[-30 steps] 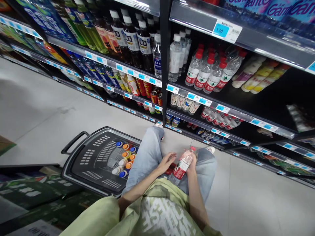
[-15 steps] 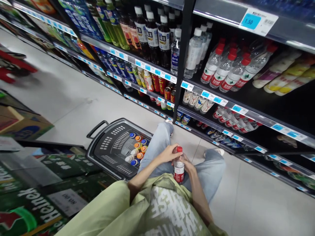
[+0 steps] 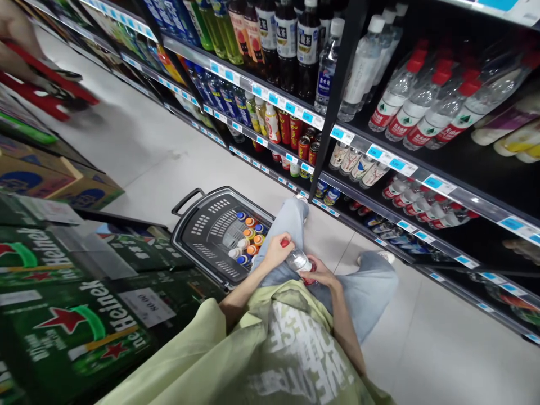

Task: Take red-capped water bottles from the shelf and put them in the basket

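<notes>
A clear water bottle (image 3: 298, 261) with a red cap and a red label is tilted in front of my body, its cap end up and to the left. My left hand (image 3: 277, 251) is closed round the red cap and neck. Lower down, my right hand (image 3: 319, 272) wraps the labelled base, covering much of the label. Left of my knee stands a black shopping basket (image 3: 202, 225), in which several bottles (image 3: 252, 235) with blue, orange and white caps stand upright.
Drink shelves (image 3: 373, 154) run along the right, holding several red-capped water bottles (image 3: 426, 101). Stacked green beer cartons (image 3: 97, 315) and cardboard boxes (image 3: 63, 174) border the left. Pale floor (image 3: 169, 146) lies between them. A person's leg (image 3: 25, 39) shows beside a red frame at upper left.
The water bottle has gone from upright to tilted left. My left hand has shifted left with the cap end, and my right hand has moved down to the base. The view has turned slightly.
</notes>
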